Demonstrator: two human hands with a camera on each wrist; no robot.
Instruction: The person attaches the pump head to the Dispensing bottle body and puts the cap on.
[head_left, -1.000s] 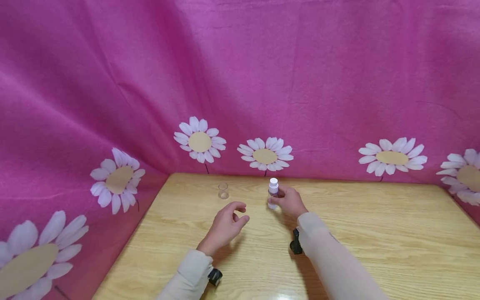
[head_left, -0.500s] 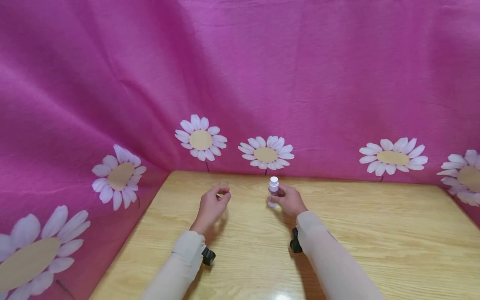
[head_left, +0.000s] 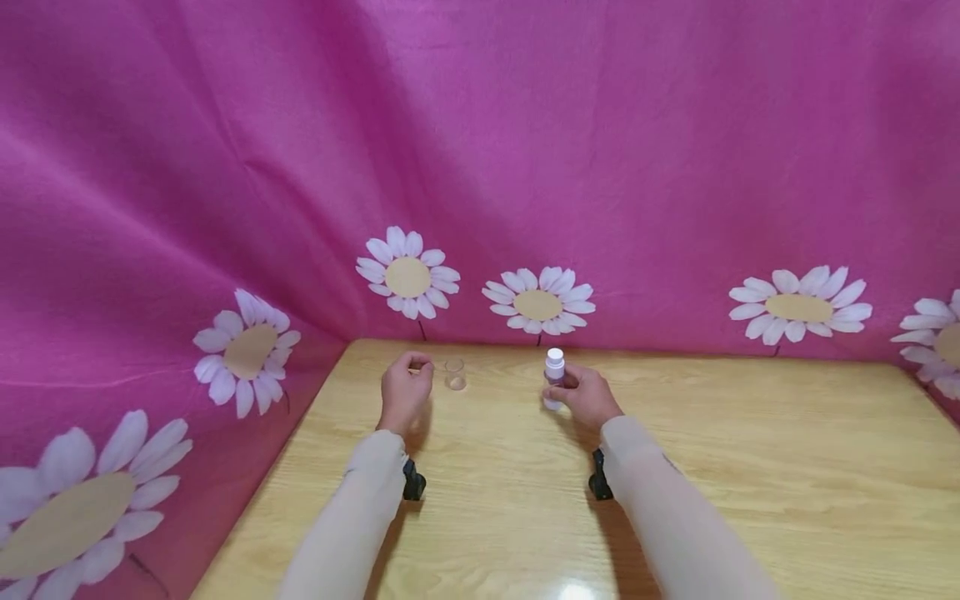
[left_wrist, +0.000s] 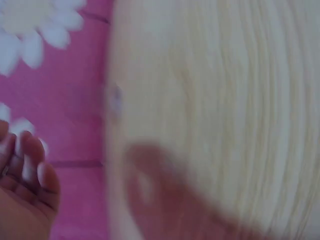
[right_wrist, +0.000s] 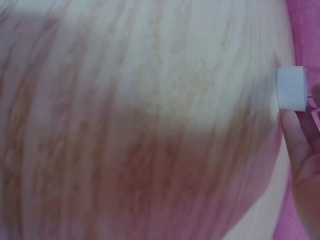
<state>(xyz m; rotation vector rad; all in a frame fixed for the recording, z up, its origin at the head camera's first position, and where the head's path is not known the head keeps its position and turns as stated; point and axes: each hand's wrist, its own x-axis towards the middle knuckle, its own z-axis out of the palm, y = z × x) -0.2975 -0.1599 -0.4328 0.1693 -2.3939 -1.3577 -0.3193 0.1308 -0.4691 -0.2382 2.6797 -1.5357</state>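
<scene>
In the head view my right hand (head_left: pixel 590 396) grips a small bottle (head_left: pixel 554 367) with a white cap. The bottle stands upright on the wooden table, part of its body hidden by fingers and thumb. The right wrist view catches a white end of the bottle (right_wrist: pixel 291 88) at its right edge, with fingertips right beside it. My left hand (head_left: pixel 406 392), its fingers loosely bent and holding nothing, is just left of a small clear cup (head_left: pixel 455 375). In the left wrist view the fingers (left_wrist: pixel 33 150) are bent and apart from the blurred thumb.
Under both hands lies the light wooden table (head_left: pixel 495 500). A pink cloth (head_left: pixel 637 167) with large white daisies hangs along its back and left edges. Each wrist wears a black camera, such as the left one (head_left: pixel 413 481).
My left hand has moved away from me and to the left, passing in front of the clear cup to its left side. The right hand has kept its grip on the bottle.
</scene>
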